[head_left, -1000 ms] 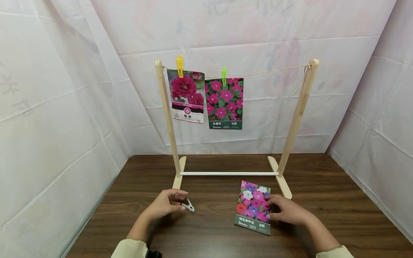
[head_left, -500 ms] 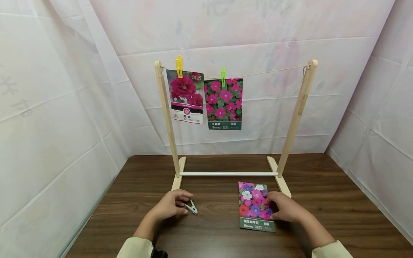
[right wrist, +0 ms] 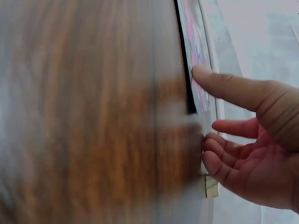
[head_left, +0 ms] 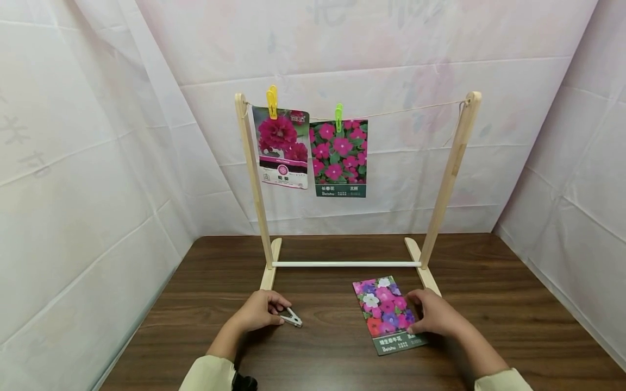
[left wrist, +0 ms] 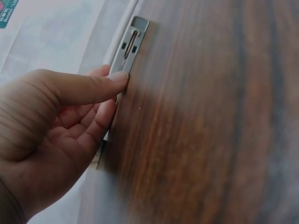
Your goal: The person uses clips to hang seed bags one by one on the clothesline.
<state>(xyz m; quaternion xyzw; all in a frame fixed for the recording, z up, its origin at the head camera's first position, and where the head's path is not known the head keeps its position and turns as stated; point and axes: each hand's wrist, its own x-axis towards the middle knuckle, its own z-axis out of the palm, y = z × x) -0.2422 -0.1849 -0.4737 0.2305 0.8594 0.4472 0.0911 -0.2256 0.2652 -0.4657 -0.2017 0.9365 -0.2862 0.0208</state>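
In the head view, my left hand (head_left: 259,312) pinches a small pale clothespin (head_left: 293,318) low over the table. The left wrist view shows the thumb on one end of the clothespin (left wrist: 133,42). At the right, my right hand (head_left: 435,315) lies beside a seed packet (head_left: 386,312) with pink, white, red and purple flowers, flat on the table and slightly turned. In the right wrist view the thumb of this hand (right wrist: 261,135) touches the packet (right wrist: 196,51), while the other fingers are loosely bent and apart from it.
A wooden stand (head_left: 447,179) with a string (head_left: 415,109) rises behind the hands. A yellow clothespin (head_left: 271,102) holds a hollyhock seed packet (head_left: 281,146) on the string; a green clothespin (head_left: 338,118) holds a pink flower packet (head_left: 338,157). A white rod (head_left: 347,264) joins the feet.
The seed packet on the table has turned, its top now leaning left and its bottom swung right. My left hand has shifted slightly right with the pale clothespin. The hanging packets stay put.
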